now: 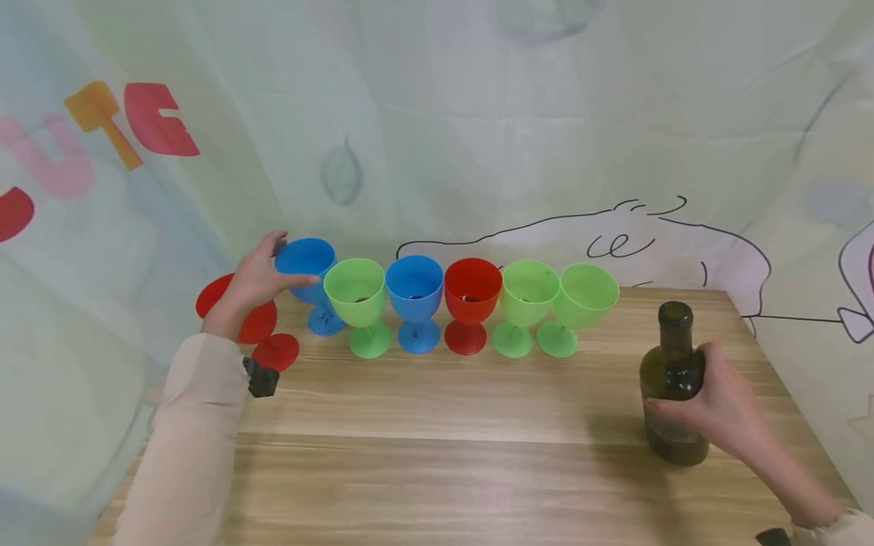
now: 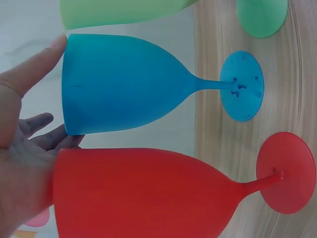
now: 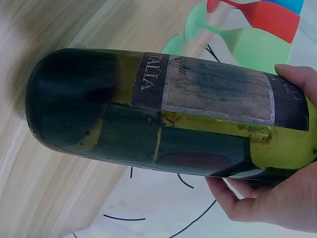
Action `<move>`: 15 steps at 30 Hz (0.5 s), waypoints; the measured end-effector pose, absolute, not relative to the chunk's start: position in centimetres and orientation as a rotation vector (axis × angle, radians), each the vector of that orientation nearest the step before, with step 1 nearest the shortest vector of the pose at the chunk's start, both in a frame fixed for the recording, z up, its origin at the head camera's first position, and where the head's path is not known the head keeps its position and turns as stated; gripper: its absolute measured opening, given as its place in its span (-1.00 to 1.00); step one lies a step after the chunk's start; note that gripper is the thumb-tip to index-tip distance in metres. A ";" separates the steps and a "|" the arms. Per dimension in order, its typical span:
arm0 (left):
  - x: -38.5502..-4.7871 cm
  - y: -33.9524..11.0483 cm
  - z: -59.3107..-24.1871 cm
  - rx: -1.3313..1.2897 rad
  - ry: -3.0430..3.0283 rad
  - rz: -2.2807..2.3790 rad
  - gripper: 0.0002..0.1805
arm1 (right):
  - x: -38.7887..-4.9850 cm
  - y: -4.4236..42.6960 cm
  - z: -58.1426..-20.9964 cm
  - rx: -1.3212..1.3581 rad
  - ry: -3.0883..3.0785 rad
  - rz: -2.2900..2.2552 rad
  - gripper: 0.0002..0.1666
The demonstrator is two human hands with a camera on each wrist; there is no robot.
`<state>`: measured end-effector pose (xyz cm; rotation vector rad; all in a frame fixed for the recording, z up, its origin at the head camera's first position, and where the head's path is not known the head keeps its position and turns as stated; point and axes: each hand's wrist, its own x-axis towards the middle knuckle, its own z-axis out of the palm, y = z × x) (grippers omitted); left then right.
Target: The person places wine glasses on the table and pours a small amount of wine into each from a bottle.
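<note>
My left hand [image 1: 254, 282] spans the rim of a blue plastic goblet [image 1: 306, 262], holding it with the thumb on one side and the fingers on the other. In the left wrist view this blue goblet [image 2: 124, 84] stands with its foot on the table. A red goblet [image 2: 143, 191] stands close beside it, under my left wrist. At the right, my right hand [image 1: 730, 406] grips a dark green glass wine bottle [image 1: 676, 379] below its neck, neck up. Its worn label [image 3: 218, 89] shows in the right wrist view. Whether the bottle's base touches the table cannot be told.
Right of the held goblet stand a green goblet [image 1: 355, 292], a blue goblet [image 1: 414, 288], a red goblet [image 1: 473, 292] and two more green goblets, in a row. They stand along the back of the wooden table [image 1: 437, 470]. A printed curtain [image 1: 437, 136] hangs behind.
</note>
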<state>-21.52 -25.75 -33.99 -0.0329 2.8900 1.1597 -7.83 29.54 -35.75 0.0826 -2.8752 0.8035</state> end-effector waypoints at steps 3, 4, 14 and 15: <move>-21.5 -25.5 -33.8 -0.028 2.883 1.149 0.10 | -7.8 29.5 -35.8 0.087 -2.871 0.799 -0.07; -21.4 -25.4 -33.8 -0.034 2.885 1.147 0.09 | -7.8 29.5 -35.8 0.084 -2.875 0.799 -0.06; -21.4 -25.1 -34.4 -0.076 2.918 1.211 0.04 | -7.8 29.5 -35.8 0.079 -2.893 0.796 -0.03; -21.4 -25.1 -34.4 -0.081 2.921 1.214 0.03 | -7.8 29.5 -35.8 0.081 -2.894 0.796 -0.03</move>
